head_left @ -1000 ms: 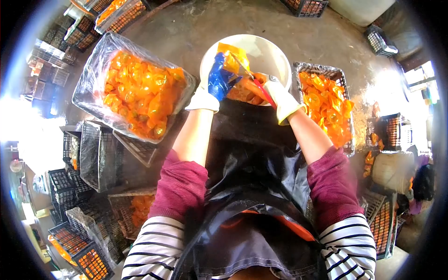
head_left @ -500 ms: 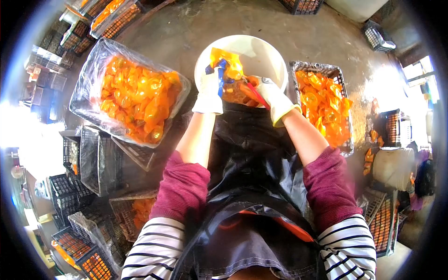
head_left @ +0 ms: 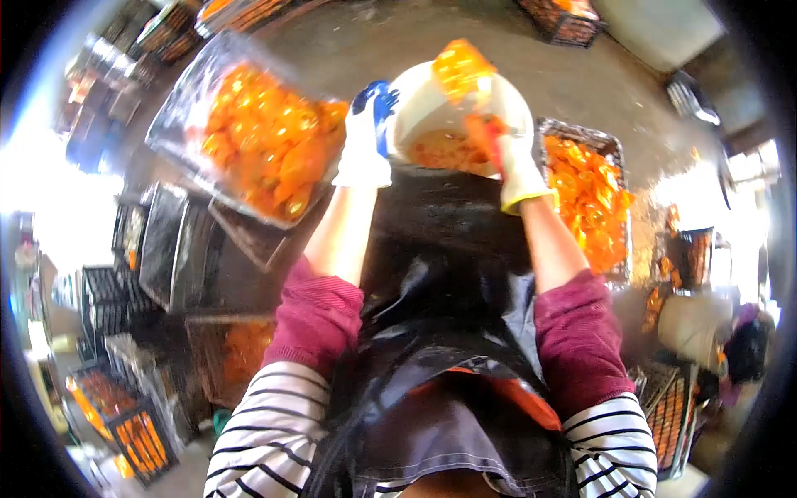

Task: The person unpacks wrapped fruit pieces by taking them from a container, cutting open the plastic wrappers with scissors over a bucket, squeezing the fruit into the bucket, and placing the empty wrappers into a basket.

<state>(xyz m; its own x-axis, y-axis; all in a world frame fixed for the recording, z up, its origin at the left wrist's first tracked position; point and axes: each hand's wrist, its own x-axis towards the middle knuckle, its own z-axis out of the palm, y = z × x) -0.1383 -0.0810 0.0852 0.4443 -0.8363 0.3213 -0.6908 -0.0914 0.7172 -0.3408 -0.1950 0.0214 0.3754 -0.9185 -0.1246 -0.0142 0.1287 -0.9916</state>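
One gloved left hand just beside the left rim of a white bucket, too blurry to tell open or closed. Closed right hand, with a red handle in its grip. Shiny yellow-orange piece up over the far rim, near the right hand. Orange bits in the bucket, crates on both sides.

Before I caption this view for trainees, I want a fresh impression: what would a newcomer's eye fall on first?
Probably the glossy orange heap in the plastic-lined container on the left, the largest bright patch. Next might come the single orange piece over the far rim of the white tub, ahead of the gloved right hand. A smaller orange pile lies in the dark crate on the right.
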